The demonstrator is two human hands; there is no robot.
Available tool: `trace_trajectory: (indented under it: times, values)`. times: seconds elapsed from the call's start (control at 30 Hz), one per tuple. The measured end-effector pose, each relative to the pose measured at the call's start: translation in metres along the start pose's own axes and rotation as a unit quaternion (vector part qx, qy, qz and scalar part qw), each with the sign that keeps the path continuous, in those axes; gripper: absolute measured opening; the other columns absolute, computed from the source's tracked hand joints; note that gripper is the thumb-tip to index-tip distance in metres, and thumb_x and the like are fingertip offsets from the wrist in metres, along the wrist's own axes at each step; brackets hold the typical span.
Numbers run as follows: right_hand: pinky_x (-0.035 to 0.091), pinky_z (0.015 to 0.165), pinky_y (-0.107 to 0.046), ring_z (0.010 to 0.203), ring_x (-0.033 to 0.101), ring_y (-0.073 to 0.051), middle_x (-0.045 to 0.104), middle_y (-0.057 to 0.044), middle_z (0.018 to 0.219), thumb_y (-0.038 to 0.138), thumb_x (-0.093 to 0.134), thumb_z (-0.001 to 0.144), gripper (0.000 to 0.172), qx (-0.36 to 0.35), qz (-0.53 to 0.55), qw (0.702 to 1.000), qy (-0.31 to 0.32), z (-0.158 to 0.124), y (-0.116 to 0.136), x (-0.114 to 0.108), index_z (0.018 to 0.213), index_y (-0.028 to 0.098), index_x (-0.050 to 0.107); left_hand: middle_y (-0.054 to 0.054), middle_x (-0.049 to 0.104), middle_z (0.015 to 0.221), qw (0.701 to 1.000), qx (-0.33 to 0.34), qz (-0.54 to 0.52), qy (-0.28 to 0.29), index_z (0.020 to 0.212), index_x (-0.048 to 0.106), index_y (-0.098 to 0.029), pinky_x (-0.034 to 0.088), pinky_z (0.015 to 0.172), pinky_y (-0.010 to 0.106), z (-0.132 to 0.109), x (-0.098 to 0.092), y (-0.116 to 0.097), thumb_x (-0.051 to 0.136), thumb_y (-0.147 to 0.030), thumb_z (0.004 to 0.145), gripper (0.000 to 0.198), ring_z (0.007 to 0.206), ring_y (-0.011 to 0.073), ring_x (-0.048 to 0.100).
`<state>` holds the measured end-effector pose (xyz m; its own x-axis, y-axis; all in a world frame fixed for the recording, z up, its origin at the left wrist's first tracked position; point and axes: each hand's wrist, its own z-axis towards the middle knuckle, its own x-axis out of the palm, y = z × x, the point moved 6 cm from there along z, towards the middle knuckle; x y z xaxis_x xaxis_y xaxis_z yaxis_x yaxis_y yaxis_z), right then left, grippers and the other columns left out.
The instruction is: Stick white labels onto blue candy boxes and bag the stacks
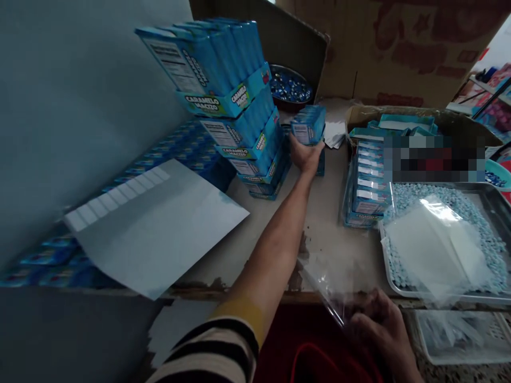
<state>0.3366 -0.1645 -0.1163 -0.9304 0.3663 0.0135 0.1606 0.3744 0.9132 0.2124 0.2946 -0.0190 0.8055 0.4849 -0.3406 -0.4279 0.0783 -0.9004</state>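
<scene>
My left hand (305,152) reaches far across the table and grips a bundle of small blue candy boxes (308,125), held just right of a tall leaning stack of blue display packs (235,106). At the table's near edge my right hand (379,324) is closed on a clear plastic bag (331,276) that lies partly on the tabletop. The fingers of the right hand are curled and somewhat blurred.
A metal tray (497,205) of pale blue candies with clear bags on top sits at right. Beside it stand rows of blue boxes (369,186). A white sheet (159,229) covers more boxes at left. A bowl of blue sweets (290,88) and cardboard cartons (399,48) stand behind.
</scene>
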Motion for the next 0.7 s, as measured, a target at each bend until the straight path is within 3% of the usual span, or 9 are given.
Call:
trace_trajectory:
  times: [0.17,0.27,0.33,0.4,0.47,0.5,0.57,0.63,0.7]
  values:
    - [0.051,0.066,-0.026,0.071,0.065,-0.018,0.077,-0.005,0.08,0.064,0.084,0.08,0.047,-0.034,-0.055,0.991,0.117,0.007,0.018,0.005,0.091,0.018,0.083,0.014,0.068,0.142,0.999,0.007,-0.043,-0.007,0.145,0.051,-0.021,0.048,0.117,0.047,-0.029,-0.071,-0.019,0.086,-0.032,0.069,0.084,0.138,0.0349,0.062]
    - [0.05,0.066,-0.027,0.072,0.064,-0.017,0.076,-0.005,0.081,0.062,0.075,0.091,0.044,-0.058,-0.079,0.979,0.179,-0.005,0.029,-0.003,0.099,0.021,0.086,0.011,0.068,0.14,0.997,0.04,-0.071,-0.006,0.139,0.056,-0.021,0.052,0.113,0.041,-0.078,-0.139,-0.011,0.087,-0.031,0.066,0.08,0.133,0.0322,0.064]
    - [0.053,0.069,-0.03,0.074,0.066,-0.02,0.076,-0.006,0.081,0.058,0.079,0.088,0.037,-0.081,-0.091,0.976,0.18,-0.016,0.041,-0.019,0.092,0.022,0.087,0.011,0.068,0.138,0.995,0.057,-0.085,0.0,0.136,0.058,-0.021,0.054,0.111,0.042,-0.12,-0.191,0.006,0.088,-0.034,0.064,0.079,0.13,0.0318,0.065]
    - [0.053,0.066,-0.033,0.07,0.067,-0.021,0.076,-0.006,0.076,0.051,0.089,0.078,0.028,-0.117,-0.092,0.981,0.123,-0.026,0.062,-0.042,0.078,0.023,0.084,0.009,0.069,0.134,0.995,0.054,-0.081,0.001,0.134,0.059,-0.021,0.054,0.111,0.044,-0.166,-0.244,0.03,0.09,-0.04,0.062,0.08,0.128,0.0328,0.065]
    - [0.049,0.058,-0.032,0.061,0.061,-0.019,0.07,-0.002,0.066,0.041,0.096,0.067,0.025,-0.187,-0.06,0.98,0.025,-0.038,0.095,-0.066,0.065,0.025,0.077,0.009,0.067,0.134,0.998,0.035,-0.046,-0.008,0.135,0.059,-0.022,0.051,0.116,0.048,-0.213,-0.289,0.058,0.093,-0.045,0.059,0.087,0.132,0.0348,0.063]
    - [0.047,0.056,-0.031,0.059,0.058,-0.017,0.066,0.0,0.063,0.035,0.098,0.063,0.028,-0.241,-0.036,0.969,-0.034,-0.045,0.116,-0.075,0.061,0.026,0.072,0.009,0.066,0.136,0.999,0.018,-0.03,0.001,0.137,0.057,-0.024,0.05,0.118,0.049,-0.236,-0.305,0.073,0.094,-0.046,0.058,0.09,0.135,0.0355,0.061]
    - [0.043,0.055,-0.031,0.059,0.053,-0.016,0.061,0.002,0.063,0.028,0.1,0.06,0.035,-0.371,-0.011,0.916,-0.15,-0.063,0.161,-0.079,0.06,0.027,0.064,0.009,0.063,0.142,0.999,-0.03,-0.032,0.027,0.141,0.05,-0.028,0.049,0.12,0.05,-0.278,-0.326,0.102,0.093,-0.047,0.06,0.093,0.138,0.0344,0.059]
    - [0.038,0.055,-0.031,0.059,0.05,-0.015,0.058,0.003,0.062,0.029,0.1,0.063,0.039,-0.488,-0.052,0.841,-0.227,-0.074,0.201,-0.055,0.061,0.027,0.061,0.01,0.059,0.147,0.994,-0.086,-0.056,0.043,0.142,0.043,-0.031,0.049,0.12,0.05,-0.313,-0.336,0.125,0.092,-0.047,0.061,0.096,0.138,0.0321,0.06]
    - [0.036,0.058,-0.031,0.059,0.049,-0.014,0.059,0.003,0.063,0.034,0.095,0.075,0.039,-0.56,-0.158,0.785,-0.213,-0.065,0.229,0.0,0.063,0.025,0.059,0.011,0.057,0.149,0.985,-0.142,-0.064,0.07,0.143,0.039,-0.03,0.05,0.12,0.049,-0.337,-0.338,0.139,0.095,-0.045,0.056,0.105,0.137,0.0314,0.061]
